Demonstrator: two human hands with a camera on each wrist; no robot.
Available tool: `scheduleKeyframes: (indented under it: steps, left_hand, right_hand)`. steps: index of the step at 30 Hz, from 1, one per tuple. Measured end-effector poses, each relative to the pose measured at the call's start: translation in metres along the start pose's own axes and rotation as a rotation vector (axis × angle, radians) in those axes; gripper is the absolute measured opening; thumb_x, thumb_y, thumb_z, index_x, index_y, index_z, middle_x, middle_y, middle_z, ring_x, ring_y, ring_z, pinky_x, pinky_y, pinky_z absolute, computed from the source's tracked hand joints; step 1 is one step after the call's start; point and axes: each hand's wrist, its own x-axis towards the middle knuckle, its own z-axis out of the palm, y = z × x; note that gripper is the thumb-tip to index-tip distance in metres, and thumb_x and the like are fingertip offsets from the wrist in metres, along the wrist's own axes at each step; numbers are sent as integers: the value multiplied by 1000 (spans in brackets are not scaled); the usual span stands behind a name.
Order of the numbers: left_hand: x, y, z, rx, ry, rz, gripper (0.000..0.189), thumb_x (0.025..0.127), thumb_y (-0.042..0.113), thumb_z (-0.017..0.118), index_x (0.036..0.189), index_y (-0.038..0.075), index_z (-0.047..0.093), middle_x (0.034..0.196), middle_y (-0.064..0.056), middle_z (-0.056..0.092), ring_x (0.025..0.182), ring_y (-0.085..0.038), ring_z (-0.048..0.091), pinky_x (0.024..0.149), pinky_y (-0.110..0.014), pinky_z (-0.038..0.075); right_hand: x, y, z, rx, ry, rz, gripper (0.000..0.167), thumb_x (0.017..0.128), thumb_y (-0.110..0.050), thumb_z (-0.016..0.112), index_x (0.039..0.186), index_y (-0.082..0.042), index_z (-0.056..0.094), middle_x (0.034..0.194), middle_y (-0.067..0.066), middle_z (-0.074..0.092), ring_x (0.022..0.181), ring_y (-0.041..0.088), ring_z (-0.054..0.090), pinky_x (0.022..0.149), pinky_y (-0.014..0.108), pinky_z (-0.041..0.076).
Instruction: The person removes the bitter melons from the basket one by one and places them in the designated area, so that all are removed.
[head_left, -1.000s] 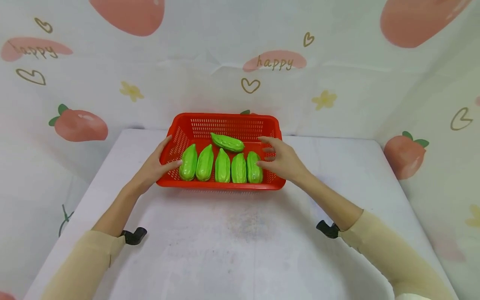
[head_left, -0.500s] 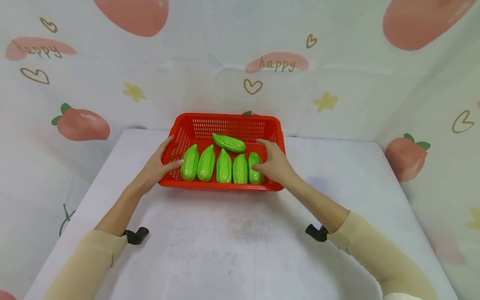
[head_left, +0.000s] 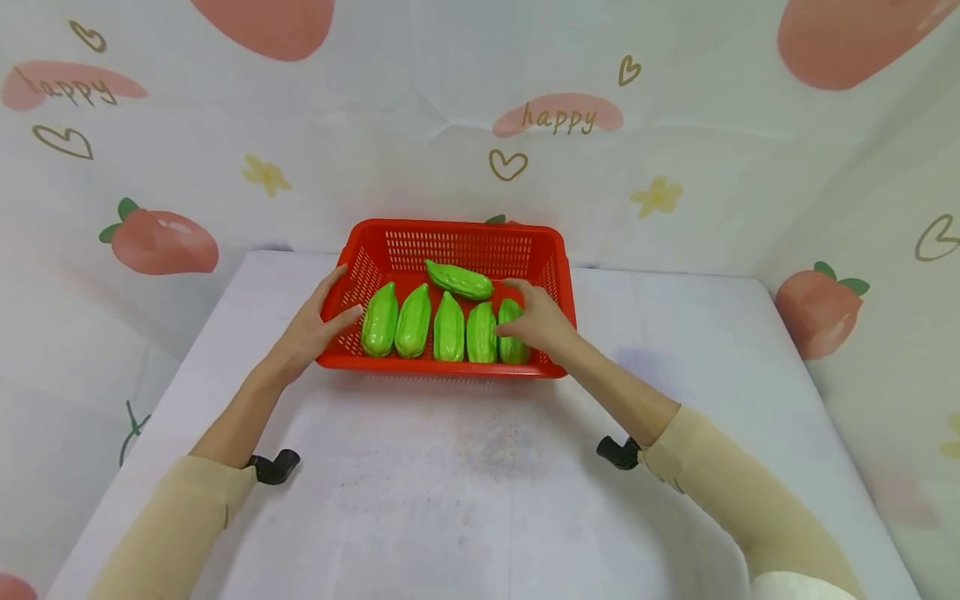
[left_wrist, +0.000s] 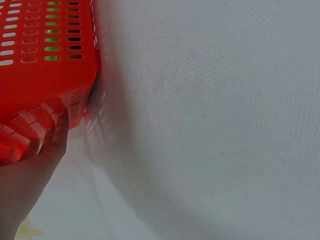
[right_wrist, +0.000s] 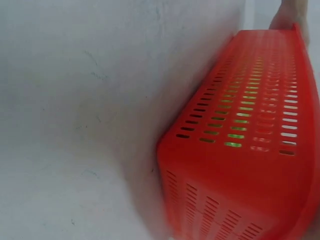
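A red plastic basket with slotted walls stands on the table and holds several green ridged gourds. Most stand in a front row; one gourd lies crosswise behind them. My left hand holds the basket's left end, thumb over the rim, and the left wrist view shows its fingers along the outer wall. Over the right side of the basket reaches my right hand, fingers spread. Its thumb passes in front of the rightmost gourd, partly covering it; contact cannot be made out.
The white table stretches in front of the basket and to both sides. Close behind it hangs a white printed cloth. A black wrist mount sits at the left sleeve and another black mount at the right.
My right hand has moved left and further into the basket, from beside the rightmost gourd to over it. The left hand stays at the basket's left end. The view shifts slightly.
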Motion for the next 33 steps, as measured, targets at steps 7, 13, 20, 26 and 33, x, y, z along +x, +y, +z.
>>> scheduleKeyframes:
  steps: [7, 13, 20, 26, 33]
  left_hand:
    - [3, -1, 0, 0, -1, 4, 76, 100, 40, 54, 160, 33, 9, 157, -14, 26, 129, -33, 39, 102, -40, 42]
    - [2, 0, 0, -14, 3, 4, 71, 103, 40, 48, 160, 33, 8, 161, -14, 19, 132, -36, 34, 108, -56, 36]
    - [0, -1, 0, -33, 6, -1, 66, 105, 40, 41, 161, 33, 6, 164, -13, 13, 136, -38, 27, 110, -61, 30]
    - [-1, 1, 0, -18, 1, -3, 65, 105, 40, 40, 160, 33, 6, 164, -12, 13, 135, -38, 28, 108, -60, 34]
    - [-3, 3, 1, -2, 2, -2, 65, 105, 41, 39, 161, 33, 6, 163, -14, 13, 135, -39, 29, 107, -58, 35]
  right_hand:
    - [7, 1, 3, 8, -63, 57, 74, 83, -9, 76, 149, -10, 42, 145, 12, 48, 130, 28, 44, 101, 45, 47]
    - [12, 2, 5, -20, -90, 55, 78, 82, -5, 75, 151, -11, 40, 147, 12, 46, 131, 29, 43, 103, 45, 45]
    - [18, 1, 8, -62, -123, 103, 86, 80, -4, 75, 155, -22, 37, 149, 11, 46, 129, 29, 43, 106, 46, 41]
    - [18, -2, 10, -116, -139, 129, 88, 79, -5, 77, 155, -20, 36, 148, 12, 48, 126, 30, 44, 107, 45, 40]
    - [17, -1, 10, -95, -174, 163, 85, 81, -10, 78, 154, -20, 38, 148, 12, 45, 126, 30, 42, 107, 45, 41]
